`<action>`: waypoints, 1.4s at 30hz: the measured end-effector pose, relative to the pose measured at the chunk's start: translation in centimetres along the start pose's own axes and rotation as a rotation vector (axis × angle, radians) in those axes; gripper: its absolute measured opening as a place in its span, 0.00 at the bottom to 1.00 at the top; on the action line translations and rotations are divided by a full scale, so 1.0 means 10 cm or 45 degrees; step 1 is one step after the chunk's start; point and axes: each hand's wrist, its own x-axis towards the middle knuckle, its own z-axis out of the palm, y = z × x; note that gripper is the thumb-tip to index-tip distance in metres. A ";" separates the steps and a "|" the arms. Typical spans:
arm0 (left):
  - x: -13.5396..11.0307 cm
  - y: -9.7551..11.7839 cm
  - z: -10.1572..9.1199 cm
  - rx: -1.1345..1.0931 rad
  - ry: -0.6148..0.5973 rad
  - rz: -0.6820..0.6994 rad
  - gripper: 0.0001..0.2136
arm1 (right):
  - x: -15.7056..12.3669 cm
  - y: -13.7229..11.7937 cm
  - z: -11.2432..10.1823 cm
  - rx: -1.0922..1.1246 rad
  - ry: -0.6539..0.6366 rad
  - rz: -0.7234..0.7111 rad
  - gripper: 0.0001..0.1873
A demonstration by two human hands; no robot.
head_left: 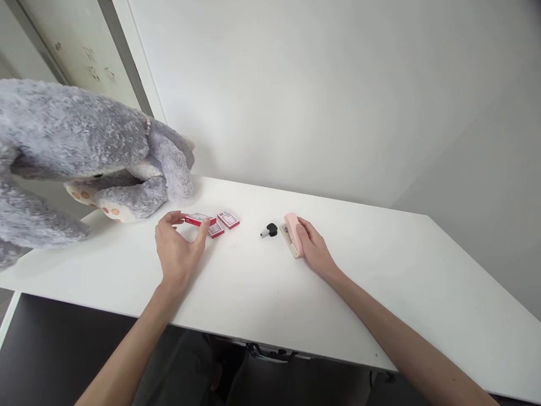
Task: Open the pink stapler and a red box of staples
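Note:
My left hand (180, 248) grips a small red-and-white box (198, 219) by its ends, between thumb and fingers. Partly behind that box lies a second red-and-white box (216, 229), and a third box (229, 219) rests just to its right. On the right, my right hand (313, 243) is closed around a pink and cream stapler (293, 234) on the tabletop. Its far side faces left, where bits of metal show between the pink top and the cream base. Between the hands lies a small black-and-silver staple remover-like object (269, 230), close to the stapler.
The white table (253, 287) runs along a white wall (296, 101). A large grey plush toy (84, 129) with long ears fills the left end of the table. A dark space and part of my legs (177, 366) show below the front edge.

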 end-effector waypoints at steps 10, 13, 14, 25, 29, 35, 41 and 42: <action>0.00 -0.17 0.04 0.126 -0.085 0.005 0.26 | 0.01 0.01 0.00 -0.018 0.006 -0.023 0.31; 0.00 -0.22 0.06 0.160 -0.140 -0.026 0.27 | 0.01 0.02 0.00 -0.019 0.004 -0.022 0.31; 0.00 -0.23 0.07 0.173 -0.159 -0.041 0.28 | 0.01 0.01 0.00 -0.022 0.003 -0.018 0.31; 0.00 -0.28 0.10 0.259 -0.270 -0.087 0.31 | 0.00 0.01 0.00 -0.014 -0.002 -0.020 0.30; 0.00 -0.28 0.10 0.268 -0.281 -0.079 0.31 | 0.00 0.01 0.00 -0.007 -0.005 -0.016 0.31; 0.00 -0.29 0.11 0.266 -0.276 -0.059 0.31 | 0.01 0.02 -0.01 0.004 -0.005 -0.017 0.30; -0.01 -0.25 0.10 0.243 -0.280 -0.034 0.29 | 0.00 0.01 -0.01 -0.005 0.001 -0.018 0.31; -0.01 -0.24 0.10 0.248 -0.289 -0.029 0.29 | 0.00 0.01 -0.01 -0.003 0.002 -0.015 0.31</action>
